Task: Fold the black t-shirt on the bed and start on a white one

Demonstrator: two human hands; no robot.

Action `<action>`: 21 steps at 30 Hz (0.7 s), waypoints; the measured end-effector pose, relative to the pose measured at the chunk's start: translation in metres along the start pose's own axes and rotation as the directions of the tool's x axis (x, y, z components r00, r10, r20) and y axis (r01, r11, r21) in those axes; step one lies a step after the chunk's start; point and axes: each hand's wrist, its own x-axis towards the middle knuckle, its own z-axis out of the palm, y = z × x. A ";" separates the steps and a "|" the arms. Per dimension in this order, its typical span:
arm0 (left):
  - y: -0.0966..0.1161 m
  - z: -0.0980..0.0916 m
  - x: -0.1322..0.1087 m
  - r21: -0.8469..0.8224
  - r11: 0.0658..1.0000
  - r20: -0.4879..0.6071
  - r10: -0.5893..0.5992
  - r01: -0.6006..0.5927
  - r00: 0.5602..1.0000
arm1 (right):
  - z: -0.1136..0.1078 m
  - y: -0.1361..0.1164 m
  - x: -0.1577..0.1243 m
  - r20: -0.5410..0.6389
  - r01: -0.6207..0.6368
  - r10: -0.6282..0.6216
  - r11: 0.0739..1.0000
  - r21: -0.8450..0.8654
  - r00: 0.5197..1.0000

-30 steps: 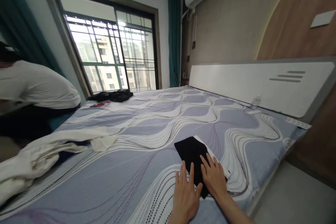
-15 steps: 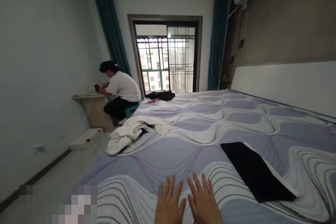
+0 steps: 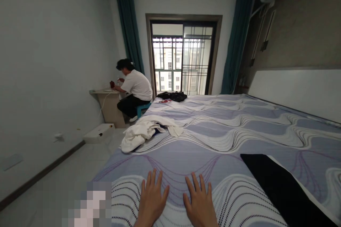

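My left hand [image 3: 153, 198] is over the near part of the patterned bedsheet [image 3: 176, 163], fingers stretched out and a little spread. Beside it on the right, my right hand [image 3: 199, 198] is held the same way, palm down and fingers apart. Neither hand holds anything; whether the palms press on the sheet I cannot tell. To the right of my right hand lies a flat black item with a white edge [image 3: 285, 188], cut off by the frame. Farther up on the left, a crumpled white cloth [image 3: 141, 133] rests by the bed's edge, with something dark blue under it.
A co-worker in a white shirt [image 3: 138, 85] sits on a blue stool [image 3: 142, 109] at a small desk [image 3: 109, 104], holding something dark red. Black items [image 3: 173, 96] lie at the bed's far end. A white box [image 3: 98, 133] stands on the floor by the left wall.
My hands have moved apart, the left one shifting left. The view has turned slightly left, so the black item sits farther right in the picture.
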 end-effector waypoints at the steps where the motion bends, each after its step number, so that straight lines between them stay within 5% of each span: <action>1: -0.005 0.002 0.015 -0.027 0.999 -0.049 -0.035 0.033 0.998 | 0.002 0.000 0.000 -0.003 -0.007 0.007 1.000 0.003 1.000; 7: -0.059 -0.012 0.126 -0.224 0.951 -0.170 -0.252 0.211 0.953 | 0.013 0.004 0.006 0.017 -0.028 0.027 0.999 0.033 0.999; 11: -0.092 -0.021 0.176 -0.358 0.804 -0.165 -0.555 0.475 0.815 | 0.027 0.004 0.009 -0.070 -0.037 0.038 0.999 0.010 0.997; 16: -0.095 -0.014 0.180 -0.469 0.694 -0.134 -0.668 0.547 0.732 | 0.039 0.005 0.010 -0.109 -0.046 0.045 0.999 -0.006 0.993; 21: -0.071 -0.010 0.141 -0.552 0.726 -0.118 -0.556 0.411 0.823 | 0.039 0.015 0.010 -0.061 0.026 -0.022 0.998 0.060 0.998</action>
